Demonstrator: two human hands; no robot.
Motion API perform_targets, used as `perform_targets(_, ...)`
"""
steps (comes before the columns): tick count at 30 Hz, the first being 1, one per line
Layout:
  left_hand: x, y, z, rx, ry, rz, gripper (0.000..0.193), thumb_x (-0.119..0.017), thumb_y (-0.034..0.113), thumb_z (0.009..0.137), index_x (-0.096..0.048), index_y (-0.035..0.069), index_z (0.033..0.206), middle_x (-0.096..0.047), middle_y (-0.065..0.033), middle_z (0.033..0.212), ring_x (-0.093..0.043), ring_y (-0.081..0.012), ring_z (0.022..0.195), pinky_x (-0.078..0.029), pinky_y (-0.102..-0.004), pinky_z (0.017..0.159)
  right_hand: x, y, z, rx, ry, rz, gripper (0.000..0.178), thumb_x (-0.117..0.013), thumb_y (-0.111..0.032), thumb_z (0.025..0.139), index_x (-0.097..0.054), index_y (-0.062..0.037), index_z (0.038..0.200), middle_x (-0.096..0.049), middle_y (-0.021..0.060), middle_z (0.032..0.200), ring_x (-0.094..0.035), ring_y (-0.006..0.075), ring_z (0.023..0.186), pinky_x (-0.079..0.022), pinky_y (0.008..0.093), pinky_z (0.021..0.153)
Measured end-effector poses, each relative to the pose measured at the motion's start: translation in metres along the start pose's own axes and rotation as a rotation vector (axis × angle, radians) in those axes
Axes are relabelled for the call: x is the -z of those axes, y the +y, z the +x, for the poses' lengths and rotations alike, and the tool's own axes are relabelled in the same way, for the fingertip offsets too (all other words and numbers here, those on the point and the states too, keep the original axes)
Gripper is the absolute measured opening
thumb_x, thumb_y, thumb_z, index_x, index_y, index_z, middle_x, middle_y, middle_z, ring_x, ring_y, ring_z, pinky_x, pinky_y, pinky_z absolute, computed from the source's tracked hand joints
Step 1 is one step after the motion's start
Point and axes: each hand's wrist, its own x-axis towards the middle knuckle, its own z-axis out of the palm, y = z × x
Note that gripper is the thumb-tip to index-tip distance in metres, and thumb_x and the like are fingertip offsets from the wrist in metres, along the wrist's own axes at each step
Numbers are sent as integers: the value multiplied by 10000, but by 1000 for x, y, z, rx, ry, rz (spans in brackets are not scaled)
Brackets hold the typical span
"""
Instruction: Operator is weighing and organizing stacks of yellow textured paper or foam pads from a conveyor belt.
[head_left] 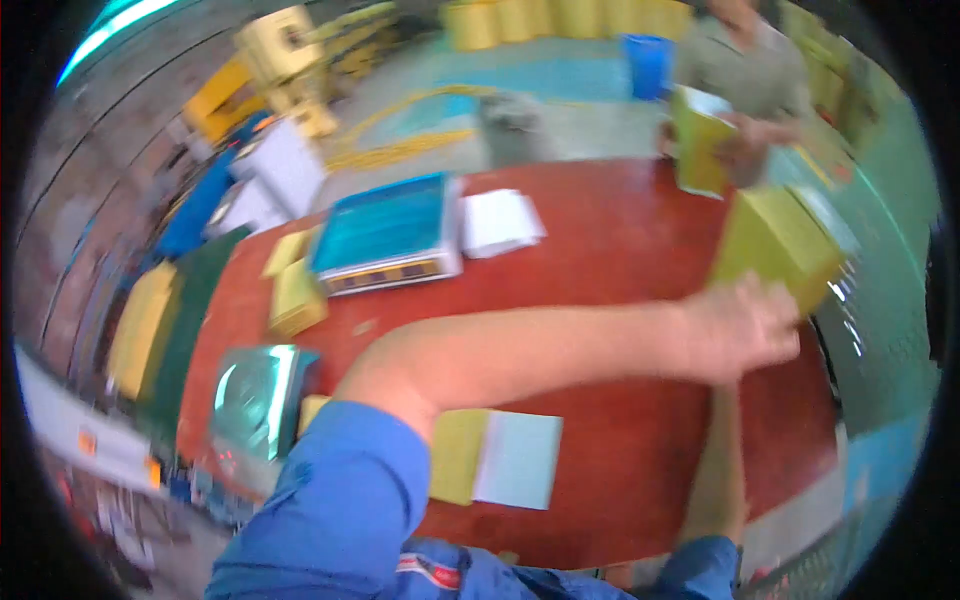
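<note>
My left arm reaches across to the right side of the table. My left hand (745, 325) is at the near lower edge of a thick yellow-green block (775, 240) with a pale blue side, perhaps a stack of booklets. Motion smears its fingers, so their grip is unclear. From the lower right my right forearm (715, 460) runs up behind the left hand, which hides my right hand. A booklet (518, 460) with a yellow-green part and a pale blue part lies below my left forearm, partly covered by my sleeve.
Across the red table (600, 240), a person (745, 70) holds another yellow-green block (702, 140). A blue-topped box (385, 225), white papers (500, 222), a small yellow block (297, 300) and a shiny clear-topped object (258, 400) are on the left. A blue bin (647, 65) stands beyond.
</note>
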Motion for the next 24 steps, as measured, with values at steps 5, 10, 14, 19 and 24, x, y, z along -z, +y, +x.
perform_targets(5, 117, 85, -105, -57, 64, -63, 153, -599, 203, 775, -568, 63, 829, -570, -81, 835, -578, -258, 850, -458, -398, 725, -2, 85, 86, 1041, 70, 4, 276, -447, -105, 980, -653, -29, 1148, -655, 112, 1150, -606, 219, 1073, -503, 359, 884)
perform_targets(10, 279, 187, -267, 435, 9, 58, 204, -682, 231, 779, -594, 71, 871, -604, -85, 842, -618, -288, 786, -508, -422, 655, -44, 69, -69, 1604, 25, 122, 201, -523, 3, 923, -681, -23, 1045, -678, 85, 989, -637, 235, 954, -512, 354, 871)
perform_targets(14, 381, 299, -404, 896, 64, 218, 246, -654, 197, 847, -629, 48, 1041, -649, -87, 943, -643, -281, 891, -535, -411, 734, -70, 161, -339, 1755, -431, 301, 196, -506, 89, 882, -664, 15, 972, -654, 103, 919, -623, 210, 868, -501, 325, 794)
perform_targets(19, 483, 454, -572, 1389, 101, 687, 244, -668, 117, 857, -673, 63, 1095, -698, -105, 975, -682, -286, 846, -553, -391, 717, -117, 283, -580, 1882, -1079, 234, 155, -503, 49, 848, -648, 20, 894, -665, 106, 863, -635, 206, 818, -487, 312, 759)
perform_targets(24, 565, 620, -725, 1731, 308, 962, 192, -663, 124, 879, -678, 32, 1047, -708, -138, 930, -686, -312, 864, -546, -388, 736, -229, 397, -767, 1920, -1597, -27, 143, -635, 62, 838, -686, 7, 960, -703, 130, 902, -682, 219, 823, -528, 304, 762)
